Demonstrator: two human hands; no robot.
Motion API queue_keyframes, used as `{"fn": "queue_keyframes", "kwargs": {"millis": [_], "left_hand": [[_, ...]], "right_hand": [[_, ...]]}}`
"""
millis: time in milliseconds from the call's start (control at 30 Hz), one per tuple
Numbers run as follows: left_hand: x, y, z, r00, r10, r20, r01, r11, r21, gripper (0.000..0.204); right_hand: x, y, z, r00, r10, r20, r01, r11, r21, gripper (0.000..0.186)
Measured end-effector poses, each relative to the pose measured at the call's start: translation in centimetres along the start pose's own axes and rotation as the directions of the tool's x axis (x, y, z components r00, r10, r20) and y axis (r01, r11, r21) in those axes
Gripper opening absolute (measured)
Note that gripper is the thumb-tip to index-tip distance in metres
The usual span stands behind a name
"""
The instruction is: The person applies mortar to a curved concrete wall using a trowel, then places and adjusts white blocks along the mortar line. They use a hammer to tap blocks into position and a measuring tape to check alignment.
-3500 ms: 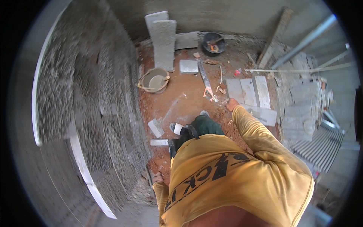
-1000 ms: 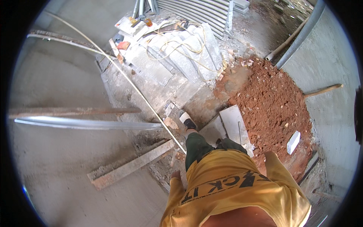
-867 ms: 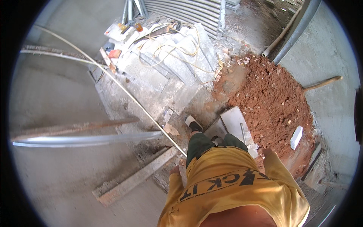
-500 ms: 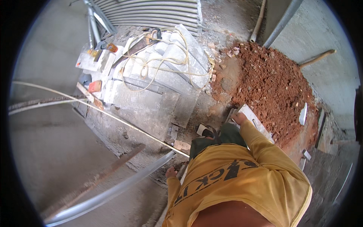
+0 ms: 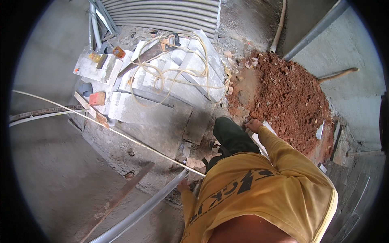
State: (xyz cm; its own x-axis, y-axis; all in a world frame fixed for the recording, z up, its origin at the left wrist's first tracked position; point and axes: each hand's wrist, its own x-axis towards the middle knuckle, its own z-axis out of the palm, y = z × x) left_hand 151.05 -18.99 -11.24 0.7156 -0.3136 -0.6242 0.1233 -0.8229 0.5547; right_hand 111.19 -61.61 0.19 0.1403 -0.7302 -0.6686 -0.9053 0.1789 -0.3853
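Note:
My right hand [image 5: 253,126] hangs beside my green-trousered leg [image 5: 229,133], its fingers curled above a pale slab [image 5: 264,143] that my arm partly covers; I cannot make out whether anything is in them. My left hand [image 5: 183,184] is low on my left, beside a long metal bar [image 5: 158,201]; its fingers are dim and blurred. A long pale strip [image 5: 137,143] crosses the floor left of my legs. Ahead, a stack of concrete pieces [image 5: 190,65] carries a hand saw [image 5: 148,55], a tangled pale hose or cable [image 5: 162,76] and an orange container [image 5: 118,51].
A red soil heap [image 5: 291,97] lies right of my legs, with a stick [image 5: 338,75] leaning on the wall. Corrugated sheets [image 5: 162,12] stand at the back. Pipes [image 5: 97,28] stand upper left; a metal pole [image 5: 314,30] leans upper right. A brown plank [image 5: 117,198] slants lower left.
My view has swung from the enclosed corner round to the concrete stack and soil heap. My right hand has risen forward beside my leg, and my leg has stepped forward.

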Motion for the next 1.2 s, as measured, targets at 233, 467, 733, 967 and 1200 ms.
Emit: {"fn": "queue_keyframes", "kwargs": {"millis": [233,467,733,967,1200], "left_hand": [[-9.2,-3.0,1.0,0.951,-0.218,0.219,0.123,0.917,0.379,0.026],[-12.8,6.3,-0.1,0.961,-0.112,0.251,-0.065,0.794,0.605,0.028],[-13.7,15.6,3.9,0.816,-0.553,-0.169,0.563,0.826,0.017,0.034],[-16.4,17.3,10.0,0.972,-0.222,0.081,0.163,0.879,0.448,0.015],[-11.0,23.5,12.1,0.979,-0.18,0.093,0.096,0.816,0.57,0.034]], "right_hand": [[12.5,-6.6,-4.2,0.995,-0.08,-0.054,0.085,0.992,0.095,0.069],[25.7,-15.8,-8.0,0.978,-0.108,-0.181,0.123,0.99,0.071,0.098],[46.8,-19.2,-4.7,0.96,-0.006,-0.281,0.111,0.926,0.36,0.106],[53.2,-20.9,-6.3,0.96,-0.018,-0.281,0.149,0.879,0.453,0.055],[46.1,-21.8,-10.4,0.912,-0.1,-0.398,0.389,0.52,0.761,0.02]]}}
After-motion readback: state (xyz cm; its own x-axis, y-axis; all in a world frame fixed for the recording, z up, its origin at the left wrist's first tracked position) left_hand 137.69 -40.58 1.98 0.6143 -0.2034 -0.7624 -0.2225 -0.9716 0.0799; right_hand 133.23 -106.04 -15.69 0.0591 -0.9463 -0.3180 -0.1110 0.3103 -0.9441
